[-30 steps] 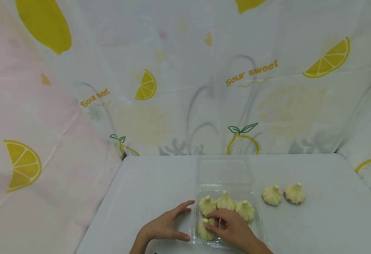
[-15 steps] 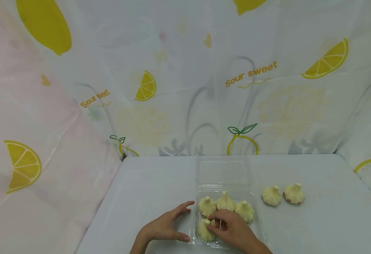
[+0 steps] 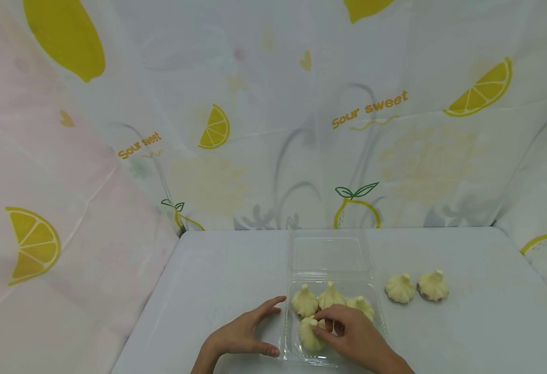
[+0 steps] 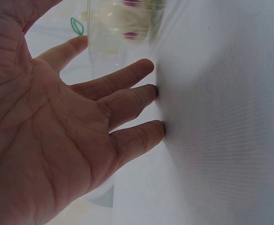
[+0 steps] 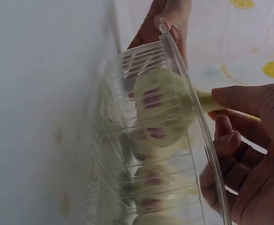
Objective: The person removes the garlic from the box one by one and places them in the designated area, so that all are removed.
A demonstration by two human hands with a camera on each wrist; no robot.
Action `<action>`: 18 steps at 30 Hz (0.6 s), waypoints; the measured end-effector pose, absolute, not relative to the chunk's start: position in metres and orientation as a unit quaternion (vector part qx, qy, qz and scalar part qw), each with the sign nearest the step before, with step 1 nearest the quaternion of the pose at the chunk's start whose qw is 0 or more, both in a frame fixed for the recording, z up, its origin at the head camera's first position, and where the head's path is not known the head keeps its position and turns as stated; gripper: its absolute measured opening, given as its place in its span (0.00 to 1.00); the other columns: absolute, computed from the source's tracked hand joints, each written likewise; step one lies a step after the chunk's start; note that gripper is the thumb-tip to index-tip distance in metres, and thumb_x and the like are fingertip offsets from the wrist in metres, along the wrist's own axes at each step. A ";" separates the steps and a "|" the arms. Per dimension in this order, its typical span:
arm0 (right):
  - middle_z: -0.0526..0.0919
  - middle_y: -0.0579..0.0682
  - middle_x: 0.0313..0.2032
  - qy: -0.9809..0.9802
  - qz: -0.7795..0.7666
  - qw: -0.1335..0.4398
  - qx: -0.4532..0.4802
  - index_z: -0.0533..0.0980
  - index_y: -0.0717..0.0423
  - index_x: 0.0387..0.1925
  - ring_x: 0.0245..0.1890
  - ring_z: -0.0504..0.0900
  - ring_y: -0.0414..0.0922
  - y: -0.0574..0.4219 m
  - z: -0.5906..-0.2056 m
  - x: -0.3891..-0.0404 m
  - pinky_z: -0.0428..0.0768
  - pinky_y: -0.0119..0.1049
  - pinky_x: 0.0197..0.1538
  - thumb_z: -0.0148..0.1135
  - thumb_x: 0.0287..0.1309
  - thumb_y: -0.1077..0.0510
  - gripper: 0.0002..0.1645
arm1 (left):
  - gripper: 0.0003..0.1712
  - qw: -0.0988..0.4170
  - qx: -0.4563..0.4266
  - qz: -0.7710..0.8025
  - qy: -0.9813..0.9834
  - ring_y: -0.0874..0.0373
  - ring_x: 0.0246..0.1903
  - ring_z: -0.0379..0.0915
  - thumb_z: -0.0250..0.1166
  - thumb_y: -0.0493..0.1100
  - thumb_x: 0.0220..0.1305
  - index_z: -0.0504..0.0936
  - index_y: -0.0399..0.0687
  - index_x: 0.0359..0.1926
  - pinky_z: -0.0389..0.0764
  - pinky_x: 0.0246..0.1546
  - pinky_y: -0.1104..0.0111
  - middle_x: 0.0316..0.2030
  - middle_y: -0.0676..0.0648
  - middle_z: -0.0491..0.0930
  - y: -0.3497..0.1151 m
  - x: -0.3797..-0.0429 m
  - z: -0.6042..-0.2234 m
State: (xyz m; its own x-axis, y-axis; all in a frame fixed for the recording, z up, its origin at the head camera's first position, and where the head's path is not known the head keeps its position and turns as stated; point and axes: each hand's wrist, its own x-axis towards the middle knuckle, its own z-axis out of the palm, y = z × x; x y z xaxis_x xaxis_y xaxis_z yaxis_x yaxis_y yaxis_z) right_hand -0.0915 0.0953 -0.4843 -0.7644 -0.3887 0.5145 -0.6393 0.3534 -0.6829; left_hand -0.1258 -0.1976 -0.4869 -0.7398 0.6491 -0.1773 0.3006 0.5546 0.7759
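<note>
A clear plastic box [image 3: 357, 284] sits on the white table [image 3: 226, 270], its lid [image 3: 331, 254] folded back toward 12 o'clock. Taking the box as the clock face, one garlic bulb [image 3: 304, 302] stands inside at 10 o'clock, a second bulb [image 3: 331, 297] at 12 and a third bulb [image 3: 362, 306] at 1, partly covered by the right hand [image 3: 350, 332]. That hand grasps a fourth bulb [image 3: 310, 335] at about 8, pinching its stem between thumb and fingers; this bulb is within the box walls, but whether it touches the floor I cannot tell. Purple patches show on the bulbs through the ribbed wall. Outside, toward 2 o'clock, a near spare bulb [image 3: 400, 289] and a far spare bulb [image 3: 432, 285] lie side by side on the table. At 9 o'clock the left hand [image 3: 242, 332] is released, fingers spread, just beside the box, some fingertips on the table.
</note>
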 end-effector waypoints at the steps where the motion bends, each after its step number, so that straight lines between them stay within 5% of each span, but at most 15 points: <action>1: 0.72 0.30 0.26 -0.811 0.473 0.133 0.317 0.82 0.46 0.37 0.23 0.68 0.28 0.097 -0.483 -0.092 0.70 0.23 0.24 0.74 0.54 0.58 0.10 | 0.57 0.229 0.279 0.380 0.852 0.54 0.66 0.62 0.77 0.58 0.51 0.53 0.65 0.76 0.64 0.64 0.52 0.63 0.51 0.71 -0.198 -0.126 -0.487; 18: 0.74 0.32 0.26 -0.812 0.486 0.145 0.289 0.83 0.45 0.39 0.22 0.69 0.29 0.131 -0.462 -0.095 0.72 0.25 0.22 0.74 0.53 0.59 0.12 | 0.57 0.222 0.283 0.375 0.855 0.54 0.66 0.62 0.77 0.58 0.51 0.53 0.65 0.76 0.64 0.64 0.51 0.63 0.51 0.71 -0.198 -0.125 -0.487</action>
State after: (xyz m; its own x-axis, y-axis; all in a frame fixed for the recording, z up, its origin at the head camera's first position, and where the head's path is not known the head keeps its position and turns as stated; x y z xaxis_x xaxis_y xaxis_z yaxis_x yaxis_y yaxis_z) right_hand -0.0948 0.1311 -0.4620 -0.7906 -0.3282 0.5170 -0.6106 0.3594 -0.7057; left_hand -0.1252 -0.1982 -0.4872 -0.7420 0.6492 -0.1670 0.3172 0.5595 0.7657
